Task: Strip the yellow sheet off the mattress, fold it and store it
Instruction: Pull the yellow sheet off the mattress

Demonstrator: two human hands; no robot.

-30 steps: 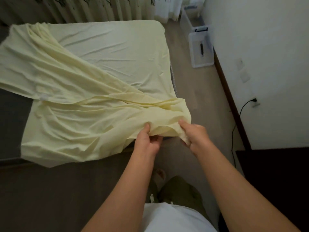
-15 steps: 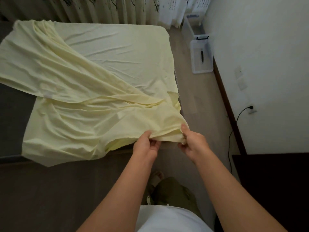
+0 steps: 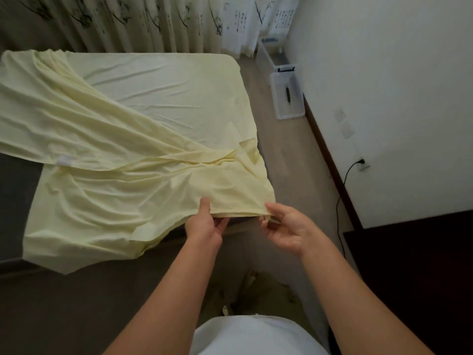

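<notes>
The yellow sheet (image 3: 122, 160) lies loose and wrinkled over the mattress (image 3: 18, 201), with one flap folded diagonally across from the far left. Dark mattress shows bare at the left and along the near side. My left hand (image 3: 204, 224) pinches the sheet's near edge, thumb on top and fingers beneath. My right hand (image 3: 284, 226) pinches the same edge at its near right corner, palm turned up. The two hands are about a hand's width apart, with the edge stretched between them.
Patterned curtains (image 3: 153, 21) hang behind the bed. A clear plastic storage box (image 3: 288, 98) stands on the floor by the white wall, another behind it. A black cable (image 3: 343, 190) runs down from a wall socket. A dark piece of furniture (image 3: 414, 265) fills the right foreground.
My hands have moved apart along the sheet's near edge, pulling it flatter. My right hand has turned palm up. The bunched corner has spread out.
</notes>
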